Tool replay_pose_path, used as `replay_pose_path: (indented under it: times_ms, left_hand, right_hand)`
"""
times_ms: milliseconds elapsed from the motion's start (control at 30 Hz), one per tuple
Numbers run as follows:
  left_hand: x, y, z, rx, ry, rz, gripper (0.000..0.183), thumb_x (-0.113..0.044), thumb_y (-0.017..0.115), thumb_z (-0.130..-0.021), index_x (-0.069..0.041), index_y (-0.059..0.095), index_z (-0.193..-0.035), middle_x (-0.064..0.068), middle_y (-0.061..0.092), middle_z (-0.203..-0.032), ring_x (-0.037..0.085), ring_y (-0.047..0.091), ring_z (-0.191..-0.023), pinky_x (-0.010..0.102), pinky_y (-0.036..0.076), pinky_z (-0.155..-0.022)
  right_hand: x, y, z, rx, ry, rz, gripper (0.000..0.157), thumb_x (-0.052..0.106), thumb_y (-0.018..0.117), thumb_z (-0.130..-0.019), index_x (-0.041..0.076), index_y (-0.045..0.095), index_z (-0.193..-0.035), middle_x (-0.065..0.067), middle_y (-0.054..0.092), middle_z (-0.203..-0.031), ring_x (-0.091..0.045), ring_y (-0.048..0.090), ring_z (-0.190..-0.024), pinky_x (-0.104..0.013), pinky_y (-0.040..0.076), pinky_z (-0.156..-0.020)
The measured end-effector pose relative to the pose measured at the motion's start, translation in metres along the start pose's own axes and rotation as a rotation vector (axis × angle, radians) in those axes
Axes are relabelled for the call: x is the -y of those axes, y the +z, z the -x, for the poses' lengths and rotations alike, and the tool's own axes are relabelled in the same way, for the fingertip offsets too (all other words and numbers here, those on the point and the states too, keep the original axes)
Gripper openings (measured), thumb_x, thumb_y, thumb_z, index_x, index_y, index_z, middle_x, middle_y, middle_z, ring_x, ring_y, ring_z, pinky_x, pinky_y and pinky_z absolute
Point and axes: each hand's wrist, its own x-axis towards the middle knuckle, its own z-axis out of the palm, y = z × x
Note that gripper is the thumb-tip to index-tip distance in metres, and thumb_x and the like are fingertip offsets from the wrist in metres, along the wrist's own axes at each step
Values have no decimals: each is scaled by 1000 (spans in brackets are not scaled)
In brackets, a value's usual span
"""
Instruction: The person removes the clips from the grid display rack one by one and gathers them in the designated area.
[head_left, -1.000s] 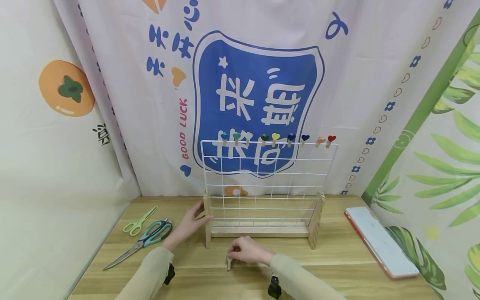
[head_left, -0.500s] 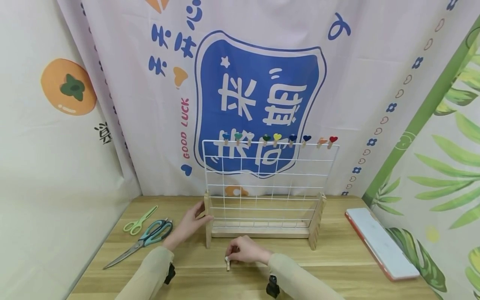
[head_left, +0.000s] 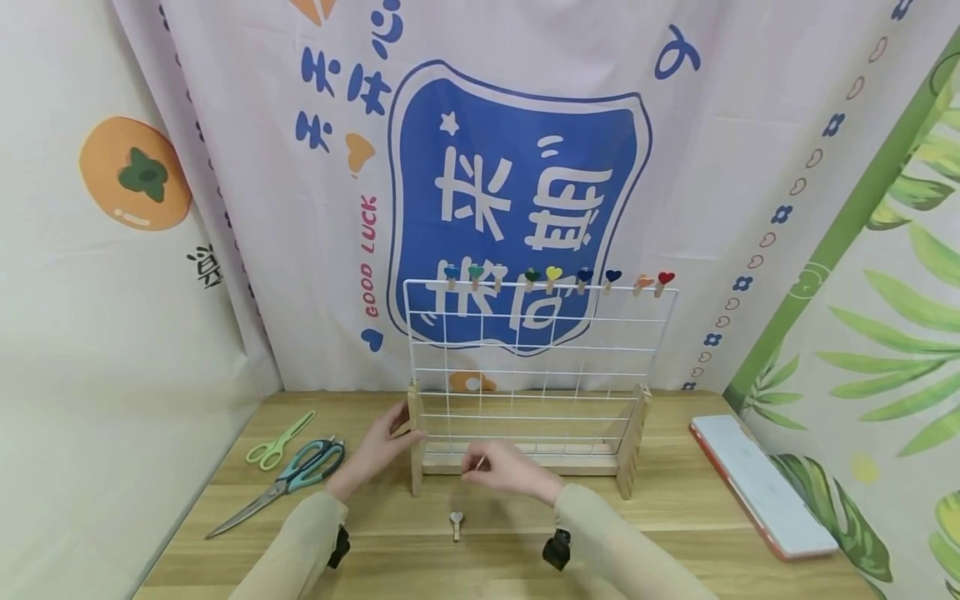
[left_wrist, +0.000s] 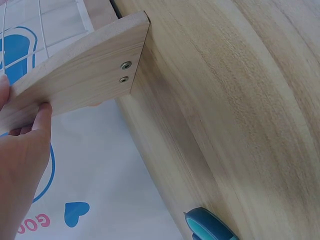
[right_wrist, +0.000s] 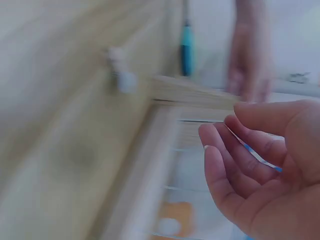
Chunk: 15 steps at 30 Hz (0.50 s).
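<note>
My left hand (head_left: 380, 447) grips the left wooden side post (head_left: 417, 467) of a white wire grid rack (head_left: 517, 371), thumb on one face and fingers on the other. The left wrist view shows that post (left_wrist: 95, 75) between thumb and fingertips, with two screws in its side. Just in front of the rack's base, my right hand (head_left: 506, 468) hovers with loosely bent fingers and holds nothing. A mini clothespin with a whitish heart (head_left: 456, 525) lies on the table below it. Several heart clothespins, including a yellow one (head_left: 553, 275) and a red one (head_left: 664, 282), are clipped along the grid's top wire.
Green scissors (head_left: 279, 446) and larger teal-handled scissors (head_left: 288, 479) lie left of the rack on the wooden table (head_left: 375, 558). A flat case with a whitish top and red edge (head_left: 761, 487) lies at the right. A printed curtain (head_left: 330, 250) hangs behind.
My right hand has let go of the whitish heart clothespin and moved up toward the rack, leaving the clothespin on the table. The left hand has stayed on the post.
</note>
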Motion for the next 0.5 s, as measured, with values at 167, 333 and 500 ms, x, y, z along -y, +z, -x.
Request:
replay_pose_path:
  times_ms: [167, 333, 500]
  left_hand:
    - [-1, 0, -1, -9, 15, -6, 67, -9, 65, -95, 7, 31, -151, 31, 38, -153, 46, 36, -144, 58, 34, -117]
    - [-2, 0, -1, -14, 19, -15, 65, -7, 64, -95, 8, 32, -150, 32, 38, -153, 47, 36, -143, 59, 33, -117]
    - [-2, 0, 0, -1, 18, -10, 66, -11, 65, -96, 7, 32, -150, 31, 37, -153, 46, 36, -143, 59, 32, -118]
  right_hand:
    - [31, -42, -3, -105, -104, 9, 9, 7, 67, -93, 0, 69, -99, -11, 74, -94, -13, 69, -80, -13, 57, -71]
    - [67, -84, -6, -265, -157, 45, 14, 11, 69, -92, 4, 69, -104, -8, 73, -97, -13, 68, -83, -13, 57, -75]
    - [98, -122, -12, -446, -291, 86, 16, 9, 70, -91, 5, 69, -106, -9, 73, -100, -14, 69, -86, -18, 60, -79]
